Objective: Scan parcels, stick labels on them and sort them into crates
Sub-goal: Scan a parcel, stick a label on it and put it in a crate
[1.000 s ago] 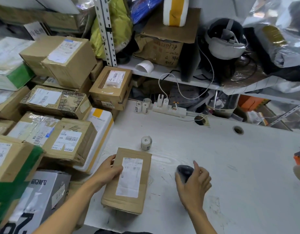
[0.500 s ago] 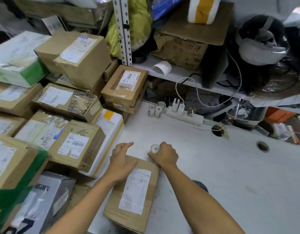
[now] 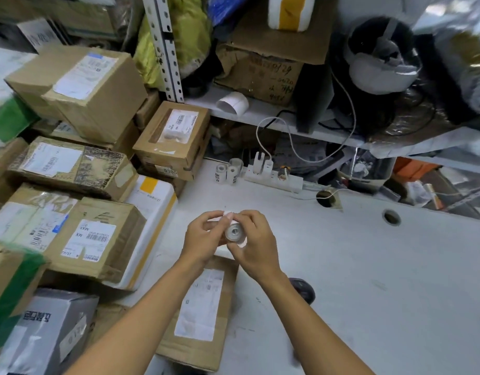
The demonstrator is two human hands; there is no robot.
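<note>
White worktop [image 3: 368, 266] now bare of the small white label roll [image 3: 234, 231], which has been lifted and is clamped by the right hand [image 3: 253, 239] above the flat brown cardboard parcel [image 3: 203, 315] while the left hand [image 3: 203, 235] pinches its loose end, so labelling is judged next

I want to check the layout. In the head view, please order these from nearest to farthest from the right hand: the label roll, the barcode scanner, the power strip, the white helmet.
1. label roll, held in the right hand
2. barcode scanner, on the table near the right forearm
3. power strip, at the table's back edge
4. white helmet, up on the shelf
</note>
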